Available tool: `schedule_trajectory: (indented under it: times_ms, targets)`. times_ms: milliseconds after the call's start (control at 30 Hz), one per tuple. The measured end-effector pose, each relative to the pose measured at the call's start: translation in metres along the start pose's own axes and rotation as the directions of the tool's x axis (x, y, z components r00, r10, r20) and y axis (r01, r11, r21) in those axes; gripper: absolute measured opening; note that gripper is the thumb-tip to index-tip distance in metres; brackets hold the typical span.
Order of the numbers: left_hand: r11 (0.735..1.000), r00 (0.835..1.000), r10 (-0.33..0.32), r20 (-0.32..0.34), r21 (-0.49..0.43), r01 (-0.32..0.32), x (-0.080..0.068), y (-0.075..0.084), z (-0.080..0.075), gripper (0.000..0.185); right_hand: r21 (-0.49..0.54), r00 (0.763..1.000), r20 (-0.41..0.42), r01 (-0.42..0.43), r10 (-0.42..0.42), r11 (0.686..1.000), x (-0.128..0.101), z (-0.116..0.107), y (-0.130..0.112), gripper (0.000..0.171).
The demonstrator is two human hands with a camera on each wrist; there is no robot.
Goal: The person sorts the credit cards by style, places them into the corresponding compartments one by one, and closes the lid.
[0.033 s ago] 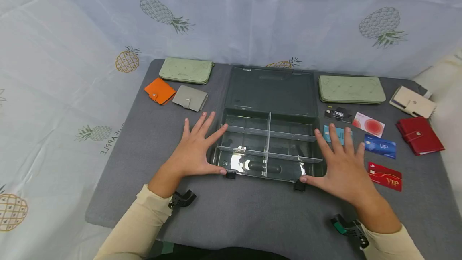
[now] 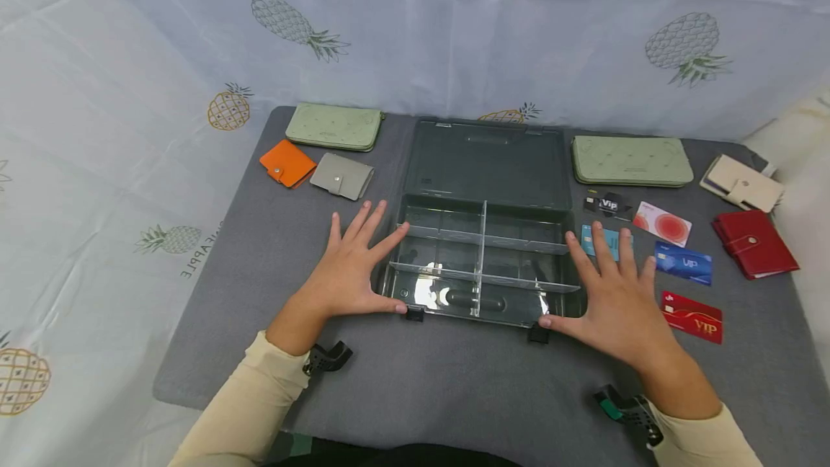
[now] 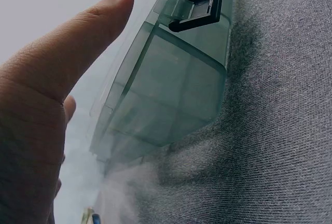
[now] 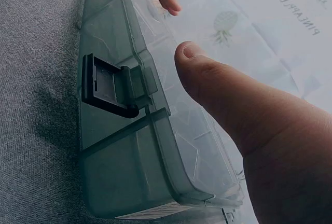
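A dark translucent divider box (image 2: pixel 481 242) lies with its lid folded back in the head view, and clear dividers split its inside into several compartments. My left hand (image 2: pixel 353 276) spreads its fingers over the box's left edge. On the opposite side my right hand (image 2: pixel 609 294) is spread likewise over the right edge. Neither hand grips anything. Both thumbs are near the black latches (image 2: pixel 538 334) along the front. In the wrist views the left thumb (image 3: pixel 83 42) and right thumb (image 4: pixel 228 89) are extended above the box's rim; whether the hands touch it, I cannot tell.
Left of the box lie a green wallet (image 2: pixel 333 127), an orange card holder (image 2: pixel 287 163) and a grey one (image 2: pixel 342 176). To the right are another green wallet (image 2: pixel 632 161), several cards (image 2: pixel 683 263), a cream wallet (image 2: pixel 742 182) and a red wallet (image 2: pixel 755 243).
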State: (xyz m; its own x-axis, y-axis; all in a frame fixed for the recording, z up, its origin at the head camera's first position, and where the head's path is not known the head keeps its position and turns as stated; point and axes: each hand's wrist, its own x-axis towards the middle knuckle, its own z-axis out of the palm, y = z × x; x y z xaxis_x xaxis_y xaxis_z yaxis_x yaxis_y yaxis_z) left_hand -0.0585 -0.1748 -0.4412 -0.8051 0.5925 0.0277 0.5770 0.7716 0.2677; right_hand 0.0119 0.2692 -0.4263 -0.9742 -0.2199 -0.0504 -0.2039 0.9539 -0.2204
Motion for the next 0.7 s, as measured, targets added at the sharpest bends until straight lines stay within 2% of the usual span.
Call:
schedule_trajectory:
  times_ms: [433,700]
  targets:
    - [0.999,0.999,-0.017,-0.028,-0.034,0.016,-0.002,-0.003,0.001,0.13,0.024,0.999,-0.013,-0.037,0.037,0.999,-0.003,-0.007,0.01,0.137]
    - [0.992,0.999,-0.024,-0.028,-0.125,0.02,-0.01,-0.014,0.006,0.13,0.107,0.996,-0.085,0.048,-0.039,0.993,0.003,0.0,0.047,0.126]
